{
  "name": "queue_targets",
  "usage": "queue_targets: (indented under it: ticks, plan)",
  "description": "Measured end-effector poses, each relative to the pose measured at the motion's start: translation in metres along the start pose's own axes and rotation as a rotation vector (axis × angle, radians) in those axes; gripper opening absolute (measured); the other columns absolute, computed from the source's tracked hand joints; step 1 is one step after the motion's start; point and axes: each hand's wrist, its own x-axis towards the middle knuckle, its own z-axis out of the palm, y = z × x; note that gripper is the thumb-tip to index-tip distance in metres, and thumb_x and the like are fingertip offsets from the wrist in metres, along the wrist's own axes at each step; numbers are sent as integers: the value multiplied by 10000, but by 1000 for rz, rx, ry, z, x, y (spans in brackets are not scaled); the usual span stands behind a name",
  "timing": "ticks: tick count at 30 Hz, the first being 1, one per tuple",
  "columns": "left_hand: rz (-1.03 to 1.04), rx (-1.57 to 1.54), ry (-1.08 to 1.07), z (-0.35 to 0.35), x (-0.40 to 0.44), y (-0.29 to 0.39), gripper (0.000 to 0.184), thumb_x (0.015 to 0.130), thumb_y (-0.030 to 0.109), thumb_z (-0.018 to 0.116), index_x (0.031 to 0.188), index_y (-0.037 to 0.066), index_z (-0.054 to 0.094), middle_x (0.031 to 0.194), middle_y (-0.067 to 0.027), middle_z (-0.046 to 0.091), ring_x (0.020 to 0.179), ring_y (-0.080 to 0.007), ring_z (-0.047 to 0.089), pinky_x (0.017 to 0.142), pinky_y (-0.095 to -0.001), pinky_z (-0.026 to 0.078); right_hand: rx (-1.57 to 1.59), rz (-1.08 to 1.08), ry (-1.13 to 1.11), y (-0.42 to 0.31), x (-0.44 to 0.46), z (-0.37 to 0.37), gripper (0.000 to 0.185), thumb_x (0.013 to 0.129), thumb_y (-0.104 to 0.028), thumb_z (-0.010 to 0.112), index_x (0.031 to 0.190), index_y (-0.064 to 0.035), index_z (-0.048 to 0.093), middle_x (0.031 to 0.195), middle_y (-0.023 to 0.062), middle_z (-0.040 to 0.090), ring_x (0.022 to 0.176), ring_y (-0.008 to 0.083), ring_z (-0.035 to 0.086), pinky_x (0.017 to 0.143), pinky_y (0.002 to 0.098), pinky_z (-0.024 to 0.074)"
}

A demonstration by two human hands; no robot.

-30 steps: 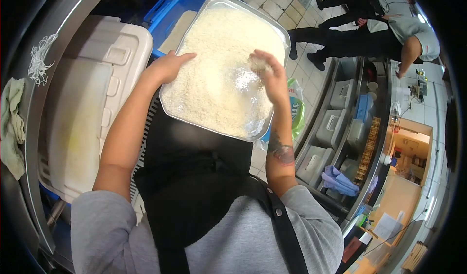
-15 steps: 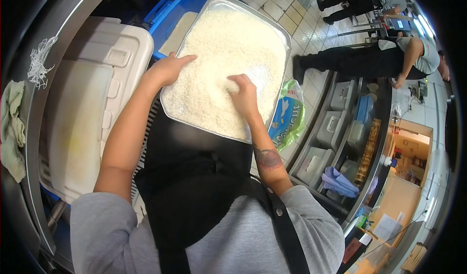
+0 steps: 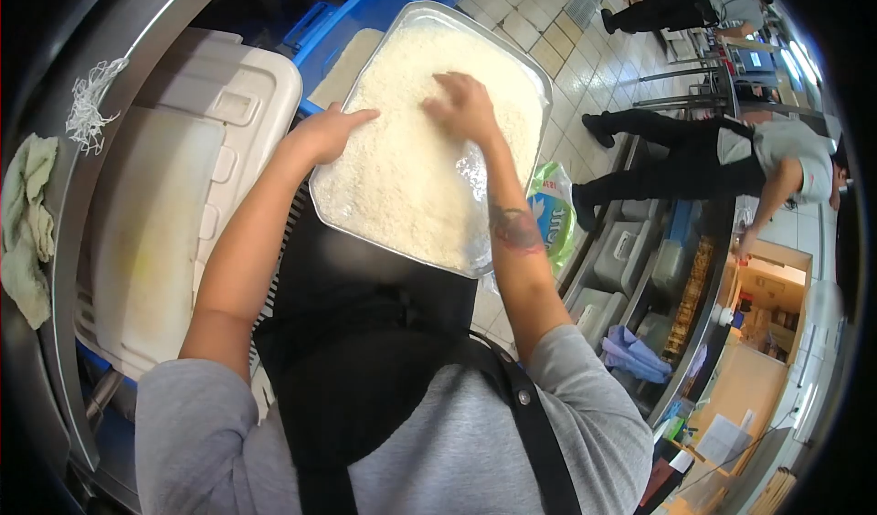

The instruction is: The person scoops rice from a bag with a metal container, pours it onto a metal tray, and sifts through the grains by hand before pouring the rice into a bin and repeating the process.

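Observation:
A metal tray (image 3: 398,257) holds a layer of pale, crumb-like grains (image 3: 384,177), thinner at the lower right, where shiny metal shows. My left hand (image 3: 329,134) grips the tray's left edge, thumb over the rim and the other fingers hidden below. Over the grains, in the upper middle of the tray, is my right hand (image 3: 463,106), its fingers spread and slightly blurred. Nothing shows held in it. Beneath the tray's upper left side is a blue bin (image 3: 318,42).
A lidded white container (image 3: 265,81) bears a pale board (image 3: 155,232) on the left. A green and blue bag (image 3: 554,213) lies right of the tray. Two people in black trousers, one bending (image 3: 694,163), stand near a counter with grey containers (image 3: 617,254).
My right hand has moved up over the grains, and its fingers have spread. My left hand keeps its hold. The nearer co-worker has stepped closer along the counter.

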Motion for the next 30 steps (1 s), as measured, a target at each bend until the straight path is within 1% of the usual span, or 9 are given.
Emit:
queue_targets:
  ticks: [1, 6, 7, 10, 12, 13, 15, 21, 30]
  plan:
    - [-4, -6, -1, -1, -1, 0, 799, 824, -172, 324, 1437, 334, 400, 1498, -280, 271, 1304, -375, 445, 1064, -390, 395, -113, 37, 71, -16, -13, 10, 543, 711, -422, 765, 1147, -114, 669, 1259, 150, 583, 1205, 346, 496, 1010, 437, 395]
    - [7, -7, -3, -1, -1, 1, 754, 854, -141, 312, 1434, 331, 407, 1493, -279, 282, 1286, -377, 463, 1055, -397, 400, 118, 95, -79, -63, -68, 16, 445, 680, -240, 803, 1094, -136, 681, 1150, 150, 597, 1091, 376, 525, 954, 408, 431]
    - [6, -5, 3, -1, -1, 2, 741, 861, -133, 312, 1433, 328, 409, 1493, -278, 285, 1286, -376, 463, 1054, -399, 402, 143, 126, -131, -73, -77, 7, 383, 674, -86, 755, 1050, -107, 688, 1072, 167, 643, 1023, 366, 579, 906, 391, 469]
    - [-5, -3, 15, 1, -2, 1, 703, 882, -108, 309, 1429, 321, 416, 1492, -271, 292, 1287, -376, 462, 1052, -402, 403, 189, 147, -213, -58, -82, -9, 345, 689, 7, 659, 1021, -80, 694, 973, 180, 682, 898, 362, 637, 832, 400, 507]
    - [-7, -9, 19, 0, -2, 0, 675, 897, -87, 305, 1425, 317, 422, 1494, -264, 295, 1290, -375, 458, 1055, -403, 400, 211, 268, -154, -55, -74, -37, 376, 699, 120, 533, 1006, -34, 686, 875, 171, 702, 771, 267, 694, 702, 344, 547]
    - [-6, -7, 25, 1, -2, -2, 673, 899, -85, 301, 1424, 317, 424, 1494, -262, 297, 1293, -376, 455, 1057, -403, 398, 475, 534, -175, -68, -63, -63, 371, 734, 158, 477, 1015, 6, 666, 893, 145, 697, 810, 192, 699, 671, 294, 564]
    - [4, 2, 28, 5, 1, -4, 667, 903, -82, 292, 1422, 315, 428, 1494, -258, 301, 1297, -376, 450, 1061, -403, 393, 754, 451, -8, -57, -57, -82, 398, 763, 191, 381, 1024, 42, 642, 1058, 148, 654, 882, 180, 687, 700, 278, 582]
    - [-7, -28, 24, 0, -4, 2, 662, 908, -85, 305, 1419, 317, 433, 1492, -257, 306, 1305, -376, 442, 1069, -401, 386, 660, 274, 260, -69, -48, -121, 427, 868, 22, 429, 1274, 10, 560, 1175, 147, 648, 1118, 224, 602, 918, 335, 478]
    - [5, 3, 35, 4, 1, -3, 673, 903, -92, 314, 1418, 325, 431, 1488, -260, 310, 1294, -372, 455, 1063, -399, 394, 323, 298, 32, 0, -26, -99, 397, 938, -280, 568, 1259, -47, 592, 1234, 202, 613, 1198, 303, 552, 1027, 411, 401]
